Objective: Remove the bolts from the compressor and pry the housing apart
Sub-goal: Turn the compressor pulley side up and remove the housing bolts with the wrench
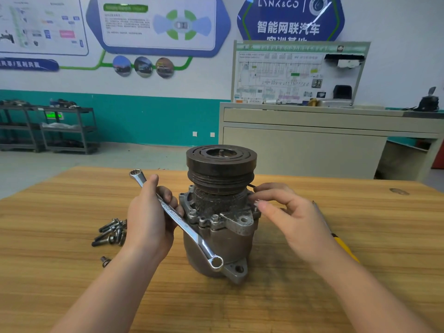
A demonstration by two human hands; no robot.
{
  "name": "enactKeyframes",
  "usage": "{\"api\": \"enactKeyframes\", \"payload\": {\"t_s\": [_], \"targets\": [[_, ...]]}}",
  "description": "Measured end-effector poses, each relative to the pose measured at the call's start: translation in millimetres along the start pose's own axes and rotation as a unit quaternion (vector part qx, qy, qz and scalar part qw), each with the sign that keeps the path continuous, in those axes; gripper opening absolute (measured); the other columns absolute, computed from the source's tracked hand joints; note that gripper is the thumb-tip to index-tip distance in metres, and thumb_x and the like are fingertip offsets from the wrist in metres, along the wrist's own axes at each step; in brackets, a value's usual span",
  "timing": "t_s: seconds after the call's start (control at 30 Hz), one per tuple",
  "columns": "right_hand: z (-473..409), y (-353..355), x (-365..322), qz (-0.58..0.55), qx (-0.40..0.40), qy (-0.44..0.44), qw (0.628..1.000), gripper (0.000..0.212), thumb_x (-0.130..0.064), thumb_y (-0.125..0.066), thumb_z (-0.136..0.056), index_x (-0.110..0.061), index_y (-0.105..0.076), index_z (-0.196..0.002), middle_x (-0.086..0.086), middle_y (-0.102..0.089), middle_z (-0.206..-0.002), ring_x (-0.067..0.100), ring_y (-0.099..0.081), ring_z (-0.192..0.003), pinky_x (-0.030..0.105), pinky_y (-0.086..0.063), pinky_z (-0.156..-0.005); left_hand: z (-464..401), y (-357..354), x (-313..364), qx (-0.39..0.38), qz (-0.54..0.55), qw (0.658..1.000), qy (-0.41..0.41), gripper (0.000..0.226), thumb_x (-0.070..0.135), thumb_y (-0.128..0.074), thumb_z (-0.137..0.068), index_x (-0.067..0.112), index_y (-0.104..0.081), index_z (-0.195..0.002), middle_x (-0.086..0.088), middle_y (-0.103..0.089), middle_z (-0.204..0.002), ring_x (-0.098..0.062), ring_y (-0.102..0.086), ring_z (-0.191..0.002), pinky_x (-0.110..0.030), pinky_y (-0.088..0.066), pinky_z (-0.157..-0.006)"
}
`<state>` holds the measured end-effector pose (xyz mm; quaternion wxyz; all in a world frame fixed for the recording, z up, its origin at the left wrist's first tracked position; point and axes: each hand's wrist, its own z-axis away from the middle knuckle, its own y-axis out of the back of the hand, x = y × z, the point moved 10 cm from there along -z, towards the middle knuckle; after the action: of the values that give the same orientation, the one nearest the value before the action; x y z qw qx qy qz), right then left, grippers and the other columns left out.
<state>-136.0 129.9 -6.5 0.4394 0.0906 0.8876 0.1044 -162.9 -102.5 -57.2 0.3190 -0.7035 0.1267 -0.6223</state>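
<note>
The compressor (223, 241) stands upright in the middle of the wooden table (240, 304), its dark pulley (221, 164) on top. My left hand (149, 217) grips a shiny ring wrench (189, 229) that slants down across the housing's left side. My right hand (288, 212) pinches a bolt head (256, 202) at the right flange with thumb and fingertips. One bolt (215, 218) sits in the front flange. Several removed bolts (111, 231) lie in a pile to the left, and one more bolt (105, 261) lies apart below them.
A screwdriver with a yellow handle (346, 248) lies on the table under my right forearm. Beyond the table stand a beige cabinet (312, 145) with a wiring display board and dark metal shelves (60, 128) at the far left.
</note>
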Motion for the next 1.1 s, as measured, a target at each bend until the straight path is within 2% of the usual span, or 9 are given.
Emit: {"api": "enactKeyframes", "payload": {"t_s": [0.07, 0.13, 0.27, 0.4, 0.6, 0.77, 0.9, 1.0, 1.1], "targets": [[0, -3, -3, -0.011, -0.013, 0.000, 1.000, 0.017, -0.021, -0.063, -0.089, -0.036, -0.069, -0.092, -0.013, -0.065, -0.106, -0.003, -0.057, -0.103, 0.011, -0.043, -0.080, 0, -1, 0, -0.001, 0.007, 1.000, -0.004, 0.060, 0.040, -0.048, -0.097, 0.020, -0.044, -0.042, 0.004, -0.036, -0.044, -0.011, -0.037, -0.036, -0.022, -0.036, -0.036], [1, -2, -1, 0.008, -0.002, -0.007, 1.000, 0.007, -0.038, -0.066, -0.086, -0.035, -0.066, -0.092, -0.013, -0.066, -0.101, 0.002, -0.059, -0.100, 0.020, -0.047, -0.081, -1, -1, 2, -0.002, 0.020, 1.000, -0.012, 0.063, 0.038, -0.049, -0.098, 0.021, -0.046, -0.037, 0.004, -0.036, -0.043, -0.011, -0.037, -0.034, -0.019, -0.035, -0.035], [-1, 2, 0, -0.005, 0.011, 0.002, 1.000, 0.021, -0.016, -0.057, -0.095, -0.031, -0.069, -0.087, -0.010, -0.066, -0.094, -0.001, -0.059, -0.089, 0.013, -0.043, -0.075, -1, -2, 2, -0.005, 0.031, 0.999, -0.013, 0.061, 0.038, -0.049, -0.098, 0.020, -0.045, -0.040, 0.005, -0.035, -0.042, -0.011, -0.036, -0.033, -0.017, -0.034, -0.034], [-1, 3, 1, -0.005, 0.008, -0.010, 1.000, 0.012, -0.038, -0.069, -0.082, -0.040, -0.065, -0.093, -0.024, -0.066, -0.092, -0.004, -0.059, -0.089, 0.011, -0.047, -0.072, -1, -3, 4, -0.006, 0.038, 0.999, -0.023, 0.065, 0.035, -0.049, -0.099, 0.022, -0.047, -0.035, 0.005, -0.036, -0.042, -0.010, -0.036, -0.033, -0.016, -0.034, -0.034], [0, 4, -2, 0.005, 0.031, 0.007, 0.999, 0.033, -0.007, -0.068, -0.085, -0.040, -0.071, -0.079, -0.016, -0.069, -0.084, 0.004, -0.064, -0.084, 0.017, -0.050, -0.075, 4, 1, 9, 0.017, 0.056, 0.997, -0.047, 0.051, 0.032, -0.049, -0.099, 0.017, -0.043, -0.051, 0.005, -0.036, -0.043, -0.010, -0.036, -0.033, -0.017, -0.033, -0.034], [-2, 26, 3, -0.256, 0.116, -0.060, 0.958, 0.007, -0.020, -0.060, -0.086, -0.017, -0.066, -0.085, 0.001, -0.069, -0.076, 0.014, -0.066, -0.070, 0.023, -0.050, -0.054, 32, -9, 61, 0.008, 0.015, 0.977, -0.210, 0.057, 0.032, -0.042, -0.101, 0.022, -0.042, -0.044, 0.006, -0.035, -0.044, -0.010, -0.033, -0.039, -0.020, -0.029, -0.039], [7, 18, 27, -0.321, 0.086, -0.230, 0.915, 0.012, -0.005, -0.051, -0.096, -0.014, -0.059, -0.095, 0.011, -0.069, -0.068, 0.015, -0.063, -0.051, 0.018, -0.040, -0.035, 86, -79, 99, -0.138, -0.170, 0.913, -0.345, 0.058, 0.040, -0.038, -0.097, 0.016, -0.049, -0.046, 0.000, -0.041, -0.043, -0.012, -0.037, -0.040, -0.020, -0.031, -0.040], [6, 22, 19, -0.306, 0.076, -0.223, 0.923, 0.022, -0.005, -0.057, -0.091, -0.018, -0.070, -0.080, 0.011, -0.068, -0.068, 0.011, -0.056, -0.043, 0.017, -0.038, -0.034, 120, -149, 92, -0.234, -0.339, 0.819, -0.399, 0.059, 0.045, -0.034, -0.098, 0.007, -0.050, -0.056, 0.004, -0.047, -0.044, -0.007, -0.044, -0.041, -0.018, -0.030, -0.040], [5, 21, 10, -0.364, 0.078, -0.203, 0.906, 0.029, 0.006, -0.047, -0.091, -0.008, -0.068, -0.076, 0.005, -0.064, -0.056, 0.011, -0.060, -0.044, 0.018, -0.046, -0.039, 129, -201, 73, -0.207, -0.478, 0.741, -0.425, 0.060, 0.052, -0.028, -0.100, 0.016, -0.049, -0.056, 0.005, -0.054, -0.049, -0.010, -0.055, -0.051, -0.021, -0.040, -0.049]]}}
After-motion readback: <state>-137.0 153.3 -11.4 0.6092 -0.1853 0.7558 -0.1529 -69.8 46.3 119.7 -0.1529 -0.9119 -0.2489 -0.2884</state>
